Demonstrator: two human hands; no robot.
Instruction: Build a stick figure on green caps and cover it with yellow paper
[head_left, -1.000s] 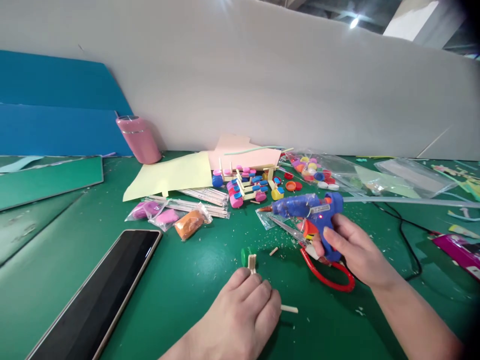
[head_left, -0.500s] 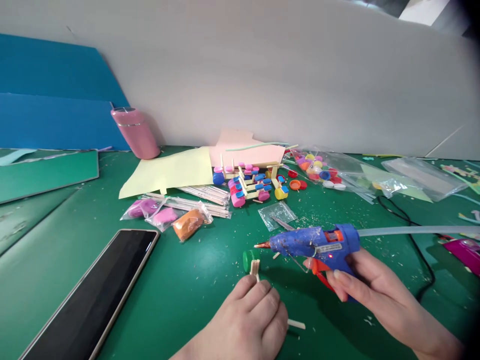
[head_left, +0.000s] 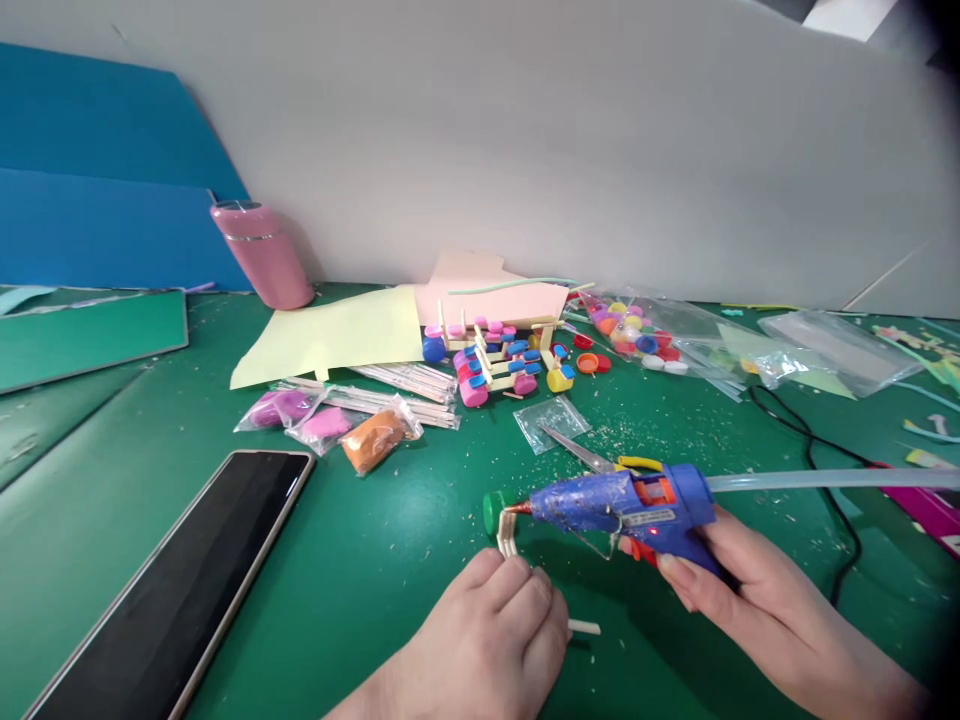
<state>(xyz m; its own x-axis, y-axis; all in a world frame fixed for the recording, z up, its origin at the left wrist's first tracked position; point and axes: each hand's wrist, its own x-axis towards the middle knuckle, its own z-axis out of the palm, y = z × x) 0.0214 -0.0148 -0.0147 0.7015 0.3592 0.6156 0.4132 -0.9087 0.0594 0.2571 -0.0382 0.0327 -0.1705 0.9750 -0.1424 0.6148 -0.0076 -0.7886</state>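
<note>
My left hand (head_left: 487,630) is closed around a small bundle of pale wooden sticks (head_left: 507,532), whose ends stick up past the fingers. Against those ends, on the far side, is a green bottle cap (head_left: 492,511); whether it is joined to them I cannot tell. In my right hand (head_left: 742,590) is a blue hot glue gun (head_left: 622,505) with a lit red light and a clear glue stick (head_left: 825,481) in its back. Its copper nozzle (head_left: 519,508) meets the stick ends beside the cap. A loose stick (head_left: 583,627) shows just right of my left hand.
A phone (head_left: 172,590) lies at left, near bagged clay (head_left: 371,440). Behind are wrapped sticks (head_left: 375,402), small stick-and-cap models (head_left: 495,365), and a bag of coloured caps (head_left: 637,330). Scissors (head_left: 581,452) lie behind the glue gun; a black cable (head_left: 817,470) runs at right.
The glue gun has moved left and slightly down, so its nozzle has come to the stick ends. More of the scissors shows behind it. My left hand keeps its grip on the sticks.
</note>
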